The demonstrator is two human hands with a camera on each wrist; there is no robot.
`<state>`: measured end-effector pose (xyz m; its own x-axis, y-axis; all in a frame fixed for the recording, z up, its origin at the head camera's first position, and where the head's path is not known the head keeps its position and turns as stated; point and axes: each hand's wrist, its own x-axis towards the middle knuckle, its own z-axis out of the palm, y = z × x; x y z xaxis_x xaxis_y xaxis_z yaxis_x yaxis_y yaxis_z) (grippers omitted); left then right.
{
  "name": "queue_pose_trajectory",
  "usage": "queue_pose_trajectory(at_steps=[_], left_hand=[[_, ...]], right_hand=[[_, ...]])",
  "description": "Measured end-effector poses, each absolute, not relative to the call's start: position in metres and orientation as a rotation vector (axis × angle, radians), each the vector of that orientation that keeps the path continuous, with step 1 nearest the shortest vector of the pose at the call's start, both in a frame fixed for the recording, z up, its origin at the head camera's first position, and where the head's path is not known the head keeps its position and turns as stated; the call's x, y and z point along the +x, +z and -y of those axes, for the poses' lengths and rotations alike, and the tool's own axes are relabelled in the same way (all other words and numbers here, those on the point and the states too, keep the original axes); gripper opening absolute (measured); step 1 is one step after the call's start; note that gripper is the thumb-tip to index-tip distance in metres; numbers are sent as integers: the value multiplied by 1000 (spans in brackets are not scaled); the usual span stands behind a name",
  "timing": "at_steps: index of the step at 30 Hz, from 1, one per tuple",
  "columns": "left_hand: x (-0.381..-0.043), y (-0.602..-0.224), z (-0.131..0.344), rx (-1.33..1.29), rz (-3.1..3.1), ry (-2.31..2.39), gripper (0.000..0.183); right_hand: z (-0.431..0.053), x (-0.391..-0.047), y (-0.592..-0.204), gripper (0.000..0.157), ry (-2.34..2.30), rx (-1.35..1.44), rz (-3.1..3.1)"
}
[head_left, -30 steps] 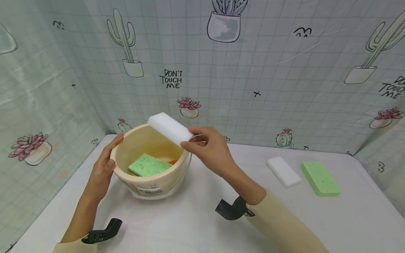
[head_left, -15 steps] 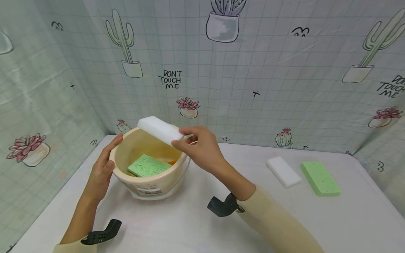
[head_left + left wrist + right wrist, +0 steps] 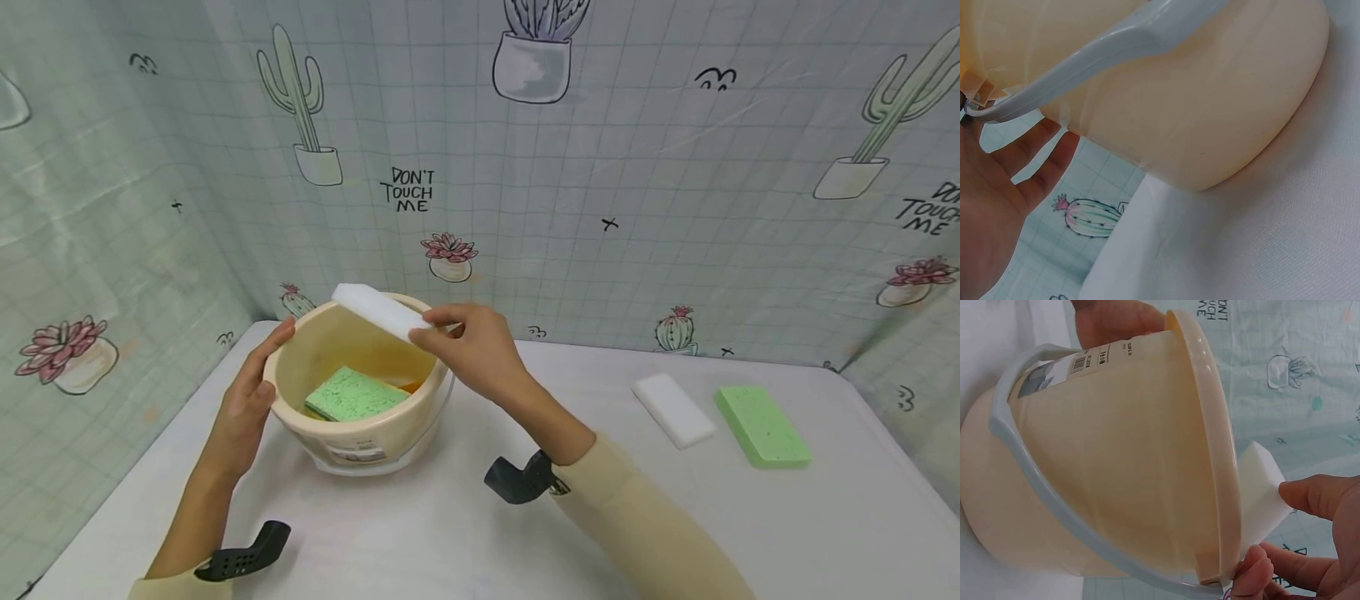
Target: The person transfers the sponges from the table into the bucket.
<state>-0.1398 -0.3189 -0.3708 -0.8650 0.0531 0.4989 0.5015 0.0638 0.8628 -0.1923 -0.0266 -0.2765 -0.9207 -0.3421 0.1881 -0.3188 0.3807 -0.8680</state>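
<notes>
Just above the far right rim of a cream bucket (image 3: 408, 421), my right hand (image 3: 483, 350) pinches one end of a white melamine sponge (image 3: 378, 310) between thumb and fingers. The sponge slants over the bucket's mouth, its free end toward the far left. My left hand (image 3: 243, 408) rests against the bucket's left side, fingers fairly straight along the outside near the rim; in the left wrist view those fingers (image 3: 1054, 165) touch the wall. Inside the bucket lies a green sponge (image 3: 356, 394), with a bit of something orange (image 3: 410, 386) partly hidden beside it.
On the white table (image 3: 570, 517) to the right lie a second white sponge (image 3: 673, 410) and another green sponge (image 3: 763, 427), side by side. The bucket's grey handle (image 3: 1054, 500) hangs down along its outside. A cactus-print curtain (image 3: 600, 167) stands behind the table.
My right hand has moved left and slightly down, bringing the white sponge farther over the bucket's mouth. The left hand and the bucket stay in place.
</notes>
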Motion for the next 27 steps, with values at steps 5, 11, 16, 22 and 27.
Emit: queue_pose_trajectory(at_steps=[5, 11, 16, 22, 27], left_hand=[[-140, -371, 320, -563, 2023, -1854, 59], [-140, -370, 319, -555, 2028, -1852, 58], [-140, -369, 318, -550, 2026, -1863, 59], [-140, -368, 319, -548, 2034, -1858, 59], [-138, -366, 318, -566, 2030, -1858, 58]], right_hand=[[29, -194, -275, 33, -1571, -645, -2624], [31, -196, -273, 31, -1525, -696, -2650], [31, -198, -273, 28, -1476, -739, -2708], [29, -200, -275, 29, -1472, -755, -2717], [27, -199, -274, 30, -1468, -778, -2708]])
